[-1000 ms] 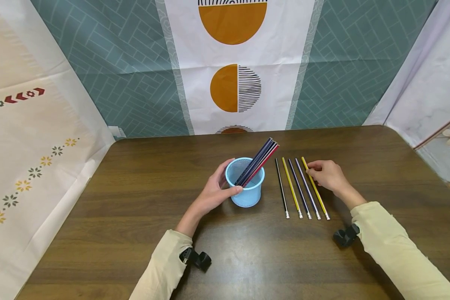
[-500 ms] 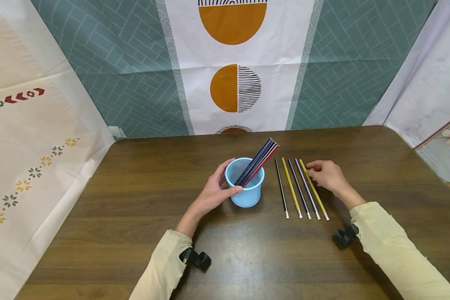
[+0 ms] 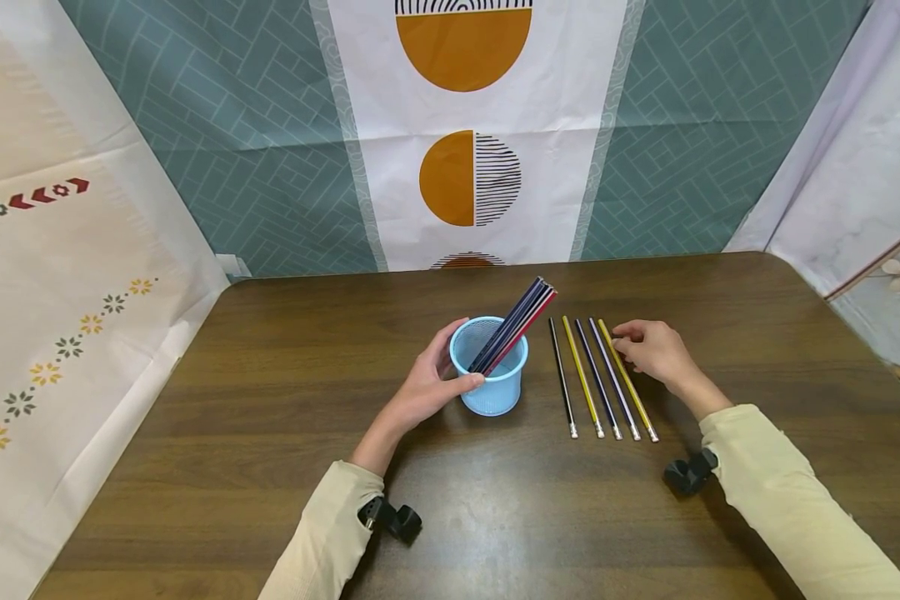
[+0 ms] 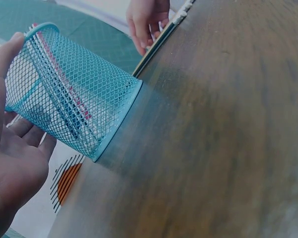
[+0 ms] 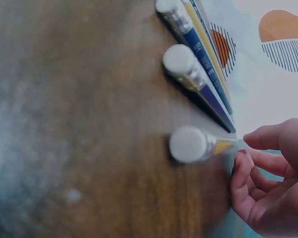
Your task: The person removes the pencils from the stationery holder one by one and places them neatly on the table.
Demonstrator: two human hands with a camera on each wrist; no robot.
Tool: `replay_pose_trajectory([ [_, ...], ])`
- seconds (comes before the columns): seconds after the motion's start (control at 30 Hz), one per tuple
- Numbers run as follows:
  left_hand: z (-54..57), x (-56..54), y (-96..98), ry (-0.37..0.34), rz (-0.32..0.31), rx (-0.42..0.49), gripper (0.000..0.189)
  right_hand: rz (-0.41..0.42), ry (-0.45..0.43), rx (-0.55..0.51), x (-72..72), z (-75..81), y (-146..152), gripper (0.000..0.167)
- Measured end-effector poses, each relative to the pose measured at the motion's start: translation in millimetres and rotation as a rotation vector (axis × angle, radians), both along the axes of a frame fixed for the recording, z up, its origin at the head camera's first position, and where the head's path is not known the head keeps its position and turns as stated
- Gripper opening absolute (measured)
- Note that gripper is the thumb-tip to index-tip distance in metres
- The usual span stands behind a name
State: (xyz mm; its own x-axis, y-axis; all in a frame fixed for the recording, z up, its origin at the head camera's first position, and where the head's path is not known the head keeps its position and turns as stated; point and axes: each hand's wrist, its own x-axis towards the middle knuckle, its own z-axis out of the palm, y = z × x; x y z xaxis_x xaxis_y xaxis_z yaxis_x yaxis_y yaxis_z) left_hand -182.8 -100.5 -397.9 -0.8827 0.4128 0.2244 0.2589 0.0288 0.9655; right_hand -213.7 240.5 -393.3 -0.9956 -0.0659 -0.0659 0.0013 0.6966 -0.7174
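My left hand (image 3: 435, 379) holds a light blue mesh pencil cup (image 3: 492, 398) by its side, the thumb at the rim and the fingers behind. A bundle of pencils (image 3: 512, 327), dark ones and a red one, leans to the right inside the cup. Right of the cup several pencils lie side by side: a black pencil (image 3: 562, 379), a yellow pencil (image 3: 583, 377), a dark blue one (image 3: 599, 379) and a purple one (image 3: 615, 379). The rightmost, another yellow pencil (image 3: 632, 386), lies just left of my right hand (image 3: 654, 346), whose loosely bent fingertips are right beside its far part.
The row of pencils has its white erasers (image 5: 187, 144) toward me. All stands on a brown wooden table (image 3: 307, 375). Patterned cloths (image 3: 270, 167) hang behind the table and at both sides. Black cameras (image 3: 692, 472) sit on both wrists.
The rightmost yellow pencil has shifted slightly left at its far end, toward the purple one, away from my right fingertips. Both hands and the cup have stayed in place.
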Motion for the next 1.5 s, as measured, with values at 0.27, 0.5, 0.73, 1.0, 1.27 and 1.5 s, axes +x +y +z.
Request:
replay_pose_trajectory([
  [0.27,-0.1,0.2,-0.3,0.009,0.0,0.004,0.078,-0.013,0.022,-0.042,1.2,7.4,-1,0.029],
  [0.5,-0.6,0.4,-0.3,0.014,-0.004,0.009,0.079,0.014,0.02,-0.058,4.3,17.5,-8,0.031],
  [0.73,-2.3,-0.4,-0.8,0.017,-0.007,0.008,0.081,0.071,0.08,-0.037,8.9,26.8,-21,0.03],
  [1.0,-0.6,0.1,-0.4,0.01,0.001,-0.001,0.078,0.138,0.096,-0.059,14.1,34.2,-34,0.031],
  [1.27,-0.1,-0.6,0.3,0.009,0.003,-0.006,0.074,0.179,0.153,-0.125,17.7,41.1,-50,0.027],
  [1.5,-0.1,-0.1,0.3,0.003,0.01,-0.007,0.074,0.22,0.179,-0.206,21.9,46.9,-63,0.026],
])
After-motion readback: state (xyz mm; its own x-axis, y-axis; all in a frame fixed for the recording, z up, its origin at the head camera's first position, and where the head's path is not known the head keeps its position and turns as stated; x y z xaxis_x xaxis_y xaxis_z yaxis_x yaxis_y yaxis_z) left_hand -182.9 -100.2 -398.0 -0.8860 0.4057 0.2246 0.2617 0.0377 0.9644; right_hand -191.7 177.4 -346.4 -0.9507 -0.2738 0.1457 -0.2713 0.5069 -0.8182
